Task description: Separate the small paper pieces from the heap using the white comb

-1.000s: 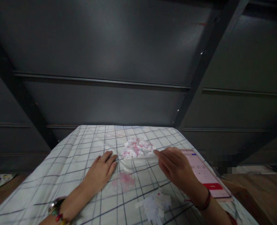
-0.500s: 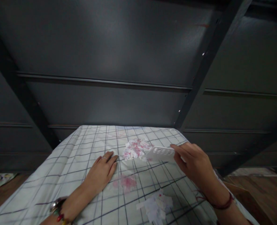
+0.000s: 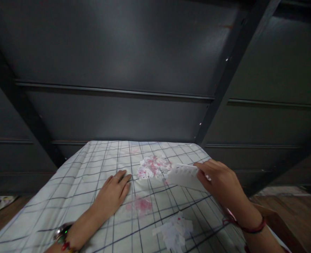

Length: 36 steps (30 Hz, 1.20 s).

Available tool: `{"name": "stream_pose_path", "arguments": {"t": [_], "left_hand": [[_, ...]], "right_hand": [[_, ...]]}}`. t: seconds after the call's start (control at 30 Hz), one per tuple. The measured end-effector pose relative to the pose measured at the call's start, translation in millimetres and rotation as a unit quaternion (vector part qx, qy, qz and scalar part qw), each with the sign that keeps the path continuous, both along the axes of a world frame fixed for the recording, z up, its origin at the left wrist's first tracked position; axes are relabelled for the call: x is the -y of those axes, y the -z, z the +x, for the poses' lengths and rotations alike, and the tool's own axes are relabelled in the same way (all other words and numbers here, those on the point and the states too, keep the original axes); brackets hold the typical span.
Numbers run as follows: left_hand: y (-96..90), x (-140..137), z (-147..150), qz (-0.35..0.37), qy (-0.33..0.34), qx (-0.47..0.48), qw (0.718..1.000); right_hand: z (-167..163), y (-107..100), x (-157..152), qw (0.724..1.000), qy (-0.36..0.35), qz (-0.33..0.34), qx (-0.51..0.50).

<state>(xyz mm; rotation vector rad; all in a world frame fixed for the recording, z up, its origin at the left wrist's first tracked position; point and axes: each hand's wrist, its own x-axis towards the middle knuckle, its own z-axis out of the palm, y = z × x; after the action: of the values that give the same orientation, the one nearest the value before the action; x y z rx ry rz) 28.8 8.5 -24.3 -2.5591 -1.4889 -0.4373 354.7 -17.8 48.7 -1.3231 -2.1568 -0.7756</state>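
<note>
My left hand [image 3: 113,192] lies flat on the checked cloth [image 3: 92,168], fingers stretched out and nothing in it. To its right is a heap of white and pink paper scraps [image 3: 152,166]. Between the thumb and fingers of my right hand [image 3: 220,179] is a thin white flat piece with a row of slots [image 3: 185,176]. It tilts over the cloth, its left end close to the scraps; whether it touches the cloth I cannot tell. Nearer to me, a second pile of white scraps [image 3: 175,232] sits on the cloth.
Pink stains [image 3: 142,205] mark the cloth between the two heaps. A dark metal panel wall [image 3: 118,116] rises behind the table's far edge. At the lower right is a brown box [image 3: 276,219] on the wooden floor [image 3: 297,207].
The white slotted piece has turned in my right hand and shifted slightly right, showing more of its broad face. My left hand keeps its place on the cloth.
</note>
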Motion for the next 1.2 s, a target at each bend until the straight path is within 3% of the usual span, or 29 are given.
{"name": "stream_pose_path", "arguments": {"t": [0.1, 0.3, 0.5, 0.73, 0.93, 1.07, 1.2], "left_hand": [[1.8, -1, 0, 0.003, 0.004, 0.006, 1.000], [4.1, -1, 0, 0.003, -0.001, 0.024, 1.000], [2.2, -1, 1, 0.001, 0.000, 0.014, 1.000], [3.8, 0, 2, -0.002, -0.002, 0.016, 1.000], [6.5, -2, 1, -0.006, -0.006, 0.013, 1.000], [7.3, -3, 1, -0.003, -0.008, 0.003, 1.000], [6.8, -2, 1, 0.003, -0.011, -0.009, 1.000]], "right_hand": [[-1, 0, 1, 1.000, -0.023, -0.003, -0.013], [-1, 2, 1, 1.000, -0.005, 0.003, -0.005], [-14, 4, 3, 0.995, -0.098, 0.006, -0.034], [-11, 5, 1, 0.997, -0.060, 0.041, -0.014], [-21, 5, 3, 0.991, -0.127, 0.023, -0.033], [-20, 4, 4, 0.992, -0.108, 0.052, -0.042], [-24, 6, 4, 0.992, -0.117, 0.036, -0.033]]}}
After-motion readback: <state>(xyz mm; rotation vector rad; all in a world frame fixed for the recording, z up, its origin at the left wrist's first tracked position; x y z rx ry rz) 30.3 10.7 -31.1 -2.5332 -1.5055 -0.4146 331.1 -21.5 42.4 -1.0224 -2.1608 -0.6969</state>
